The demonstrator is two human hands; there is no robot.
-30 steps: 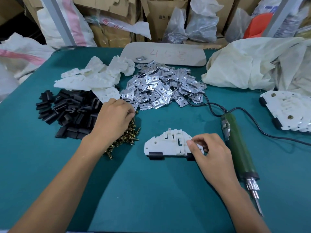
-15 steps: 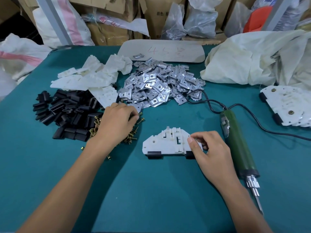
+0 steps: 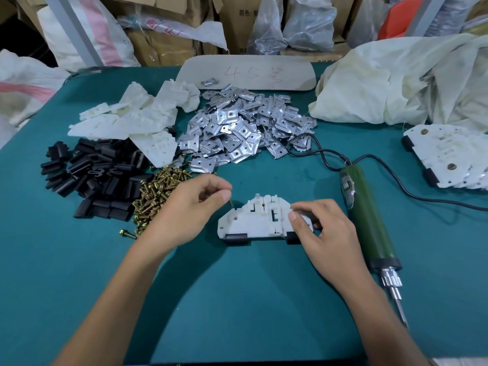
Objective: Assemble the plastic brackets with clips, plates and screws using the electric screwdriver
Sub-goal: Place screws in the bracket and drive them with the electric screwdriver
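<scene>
One white bracket (image 3: 260,220) lies on the table (image 3: 237,299), two black clips (image 3: 235,237) on its near edge. The left hand (image 3: 188,207) pinches one screw (image 3: 230,201) between thumb and forefinger, just left of it; the right hand (image 3: 324,233) grips its right end, fingers curled. One green screwdriver (image 3: 368,217) lies just right (the heaps behind are too many to count)

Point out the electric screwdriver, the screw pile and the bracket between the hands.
electric screwdriver (image 3: 367,215), head view, green body.
screw pile (image 3: 155,196), head view, heap middle.
white bracket (image 3: 258,220), head view, flat top face.
</scene>
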